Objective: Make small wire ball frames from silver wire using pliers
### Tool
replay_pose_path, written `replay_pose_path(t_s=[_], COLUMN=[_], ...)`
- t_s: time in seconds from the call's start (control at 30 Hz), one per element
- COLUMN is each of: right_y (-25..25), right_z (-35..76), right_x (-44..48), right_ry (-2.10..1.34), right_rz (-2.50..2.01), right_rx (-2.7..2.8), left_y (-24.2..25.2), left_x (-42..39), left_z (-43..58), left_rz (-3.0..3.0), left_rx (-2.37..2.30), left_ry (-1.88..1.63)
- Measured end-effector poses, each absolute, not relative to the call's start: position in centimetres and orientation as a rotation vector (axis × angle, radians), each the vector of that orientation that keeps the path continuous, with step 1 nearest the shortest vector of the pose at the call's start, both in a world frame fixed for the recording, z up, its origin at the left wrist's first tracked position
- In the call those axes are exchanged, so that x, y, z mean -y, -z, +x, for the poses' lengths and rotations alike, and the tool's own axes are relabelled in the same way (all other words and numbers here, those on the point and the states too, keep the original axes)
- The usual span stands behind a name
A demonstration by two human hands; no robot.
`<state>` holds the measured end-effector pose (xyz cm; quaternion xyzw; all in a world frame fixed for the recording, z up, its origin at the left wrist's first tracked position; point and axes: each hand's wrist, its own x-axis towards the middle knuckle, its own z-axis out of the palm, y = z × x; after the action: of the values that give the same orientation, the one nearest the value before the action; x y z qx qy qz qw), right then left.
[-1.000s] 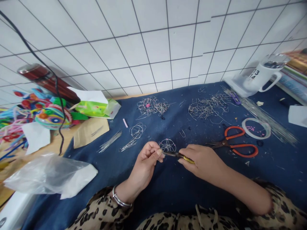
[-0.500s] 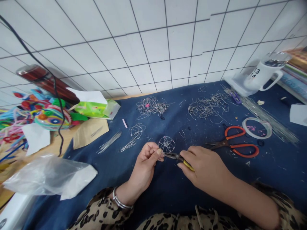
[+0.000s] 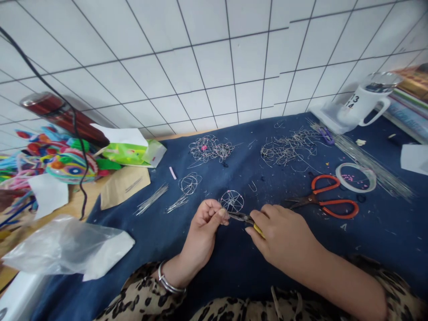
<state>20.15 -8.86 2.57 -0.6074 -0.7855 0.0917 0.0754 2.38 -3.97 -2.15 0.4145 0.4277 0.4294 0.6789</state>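
My left hand point(image 3: 204, 227) is closed, thumb pressed to fingers, at the lower edge of a round wire ornament point(image 3: 232, 201) with spokes and small pink beads. My right hand point(image 3: 284, 232) grips pliers point(image 3: 257, 226) with yellow handles. Their dark jaws point left and meet the left fingertips; whatever small bit of wire lies between them is too fine to make out. Right of the pliers lie scissors point(image 3: 329, 198) with orange handles. Another wire ring point(image 3: 190, 183) and short cut wires point(image 3: 178, 203) rest on the dark blue cloth to the left.
Tangled wire shapes point(image 3: 210, 149) and loose wires point(image 3: 289, 147) lie toward the tiled wall. At right are a clear round dish point(image 3: 355, 177) with pink beads, long straight wires point(image 3: 371, 160) and a white mug point(image 3: 368, 102). A plastic bag point(image 3: 67, 245) and a red flask point(image 3: 63, 117) stand left.
The pliers' handles look slightly more closed in my right hand. My left hand holds its place, and the whole view has shifted a little.
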Motion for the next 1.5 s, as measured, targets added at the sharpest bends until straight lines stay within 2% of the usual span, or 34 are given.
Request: replay_pose_path(t_s=[0.47,0.9,1.5], right_y=[-1.4,-1.3,-2.0], right_z=[21.3,21.8,22.1], right_x=[8.0,7.1,7.9], right_ry=[-0.4,-0.777,-0.501], right_rz=[-1.692,-1.677,-1.692], right_rx=[2.348,2.288,2.323], left_y=[2.0,2.0,2.1], left_x=[3.8,3.8,3.6], left_z=[2.0,1.8,1.8], left_rz=[0.894,0.906,0.907], left_rx=[-0.946,-0.935,-0.95], left_ry=[-0.932,-0.929,-0.927])
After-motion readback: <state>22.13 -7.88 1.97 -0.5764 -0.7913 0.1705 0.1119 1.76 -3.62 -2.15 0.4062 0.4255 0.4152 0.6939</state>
